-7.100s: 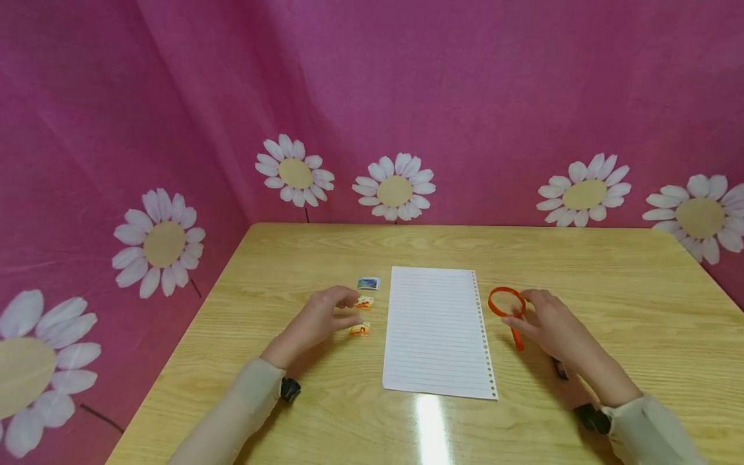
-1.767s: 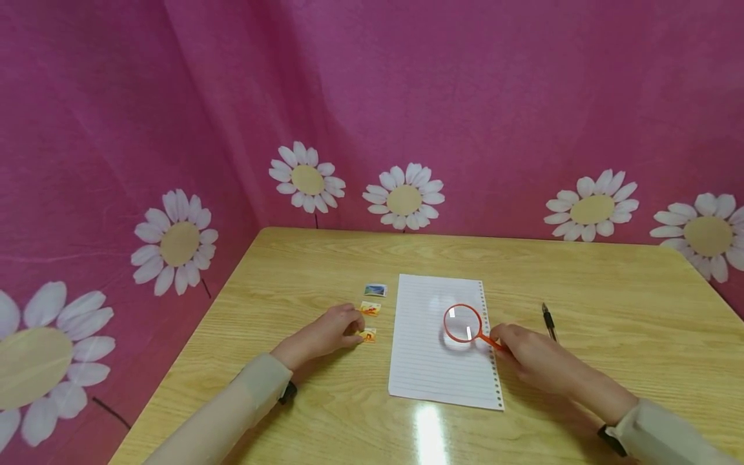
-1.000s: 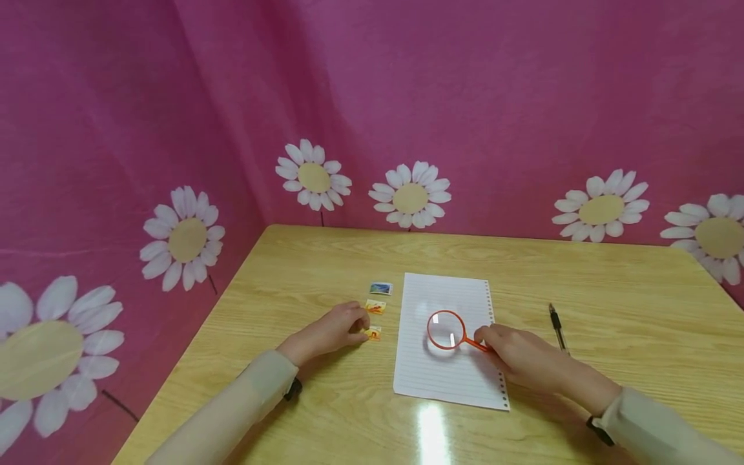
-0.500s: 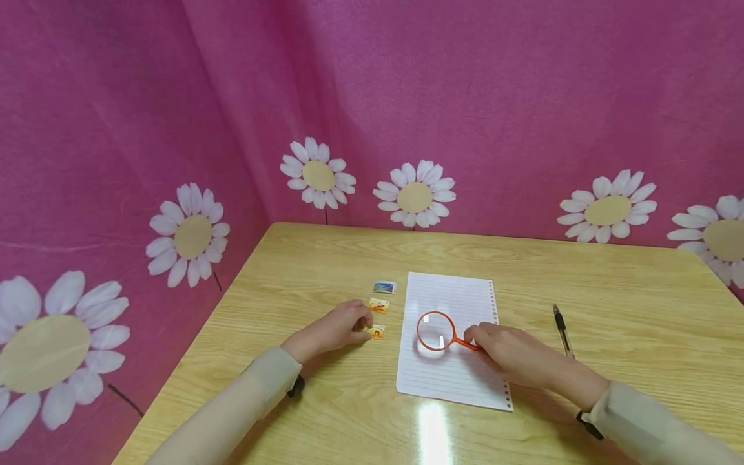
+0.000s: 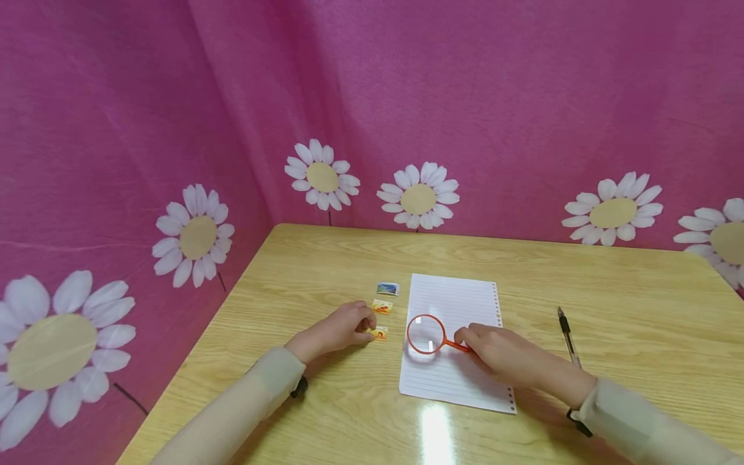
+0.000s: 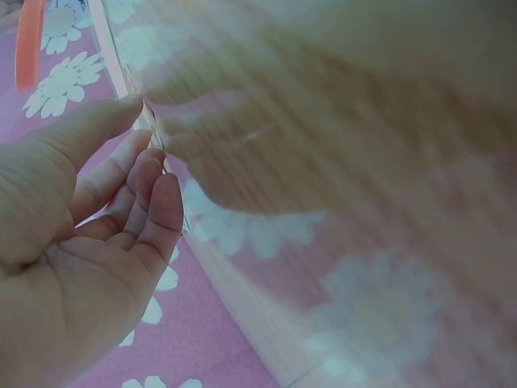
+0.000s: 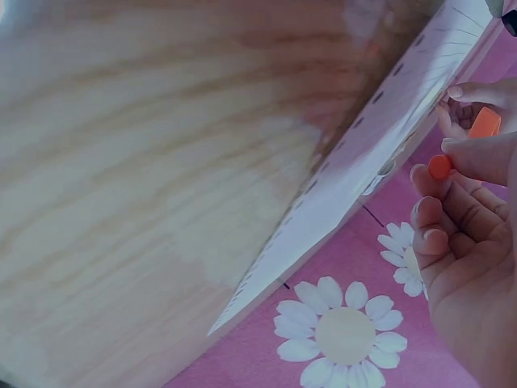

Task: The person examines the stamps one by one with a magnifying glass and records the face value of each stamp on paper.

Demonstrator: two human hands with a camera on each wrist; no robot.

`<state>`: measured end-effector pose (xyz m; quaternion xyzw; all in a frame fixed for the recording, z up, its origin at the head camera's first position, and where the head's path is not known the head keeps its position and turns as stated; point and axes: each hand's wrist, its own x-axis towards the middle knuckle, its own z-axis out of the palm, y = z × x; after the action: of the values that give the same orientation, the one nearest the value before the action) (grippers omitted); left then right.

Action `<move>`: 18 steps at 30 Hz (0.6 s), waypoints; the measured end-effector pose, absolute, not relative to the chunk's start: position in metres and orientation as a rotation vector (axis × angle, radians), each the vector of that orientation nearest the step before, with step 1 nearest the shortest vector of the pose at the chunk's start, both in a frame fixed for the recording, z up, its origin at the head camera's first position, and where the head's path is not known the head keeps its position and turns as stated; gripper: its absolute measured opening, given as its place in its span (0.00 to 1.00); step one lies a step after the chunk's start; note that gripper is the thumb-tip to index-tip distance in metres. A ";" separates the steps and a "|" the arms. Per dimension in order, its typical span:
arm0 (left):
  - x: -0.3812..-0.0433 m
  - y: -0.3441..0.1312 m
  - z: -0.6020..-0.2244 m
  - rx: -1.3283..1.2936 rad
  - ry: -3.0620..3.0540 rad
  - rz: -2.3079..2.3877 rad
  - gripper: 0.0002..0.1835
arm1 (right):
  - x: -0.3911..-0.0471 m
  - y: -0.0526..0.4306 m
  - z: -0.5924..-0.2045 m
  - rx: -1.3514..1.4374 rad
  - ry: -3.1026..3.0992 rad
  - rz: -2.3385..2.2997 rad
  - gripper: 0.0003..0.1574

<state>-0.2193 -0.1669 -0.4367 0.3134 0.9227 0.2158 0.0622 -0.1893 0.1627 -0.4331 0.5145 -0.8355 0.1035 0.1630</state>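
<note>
My right hand (image 5: 500,349) pinches the handle of a red magnifying glass (image 5: 445,341) between thumb and fingers. Its lens is over the left part of a lined sheet of paper (image 5: 459,381), apart from it, with a shadow below. In the right wrist view the orange handle end (image 7: 440,167) pokes out between thumb and fingertips. My left hand (image 5: 340,329) rests on the table with thumb and fingers loosely bent, their tips at the edges of two yellow stamps, the near one (image 5: 380,334) and the middle one (image 5: 382,307). A blue stamp (image 5: 387,289) lies beyond them.
A black pen (image 5: 569,336) lies right of the paper, partly behind the right forearm. The wooden table (image 5: 325,258) meets a pink cloth (image 5: 465,97) with printed daisies at its back and left. A bright reflection shows near the table's front.
My right hand has taken the magnifying glass from right of the paper and moved it leftward over the sheet. The pen has come into fuller view. My left hand stays by the stamps.
</note>
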 end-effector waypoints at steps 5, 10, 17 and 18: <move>-0.220 -0.168 -0.439 0.960 2.794 0.662 0.06 | -0.191 0.158 -0.432 1.483 -2.377 0.317 0.18; -0.220 -0.167 -0.438 0.966 2.798 0.645 0.06 | -0.192 0.154 -0.431 1.497 -2.364 0.304 0.18; -0.219 -0.168 -0.436 0.953 2.784 0.678 0.06 | -0.194 0.149 -0.432 1.519 -2.383 0.299 0.17; -0.219 -0.168 -0.436 0.948 2.780 0.682 0.06 | -0.194 0.148 -0.432 1.524 -2.384 0.302 0.17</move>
<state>-0.2185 -0.1679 -0.4358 0.3137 0.9201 0.2258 0.0634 -0.1944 0.1477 -0.4318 0.5298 -0.8286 0.1051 0.1475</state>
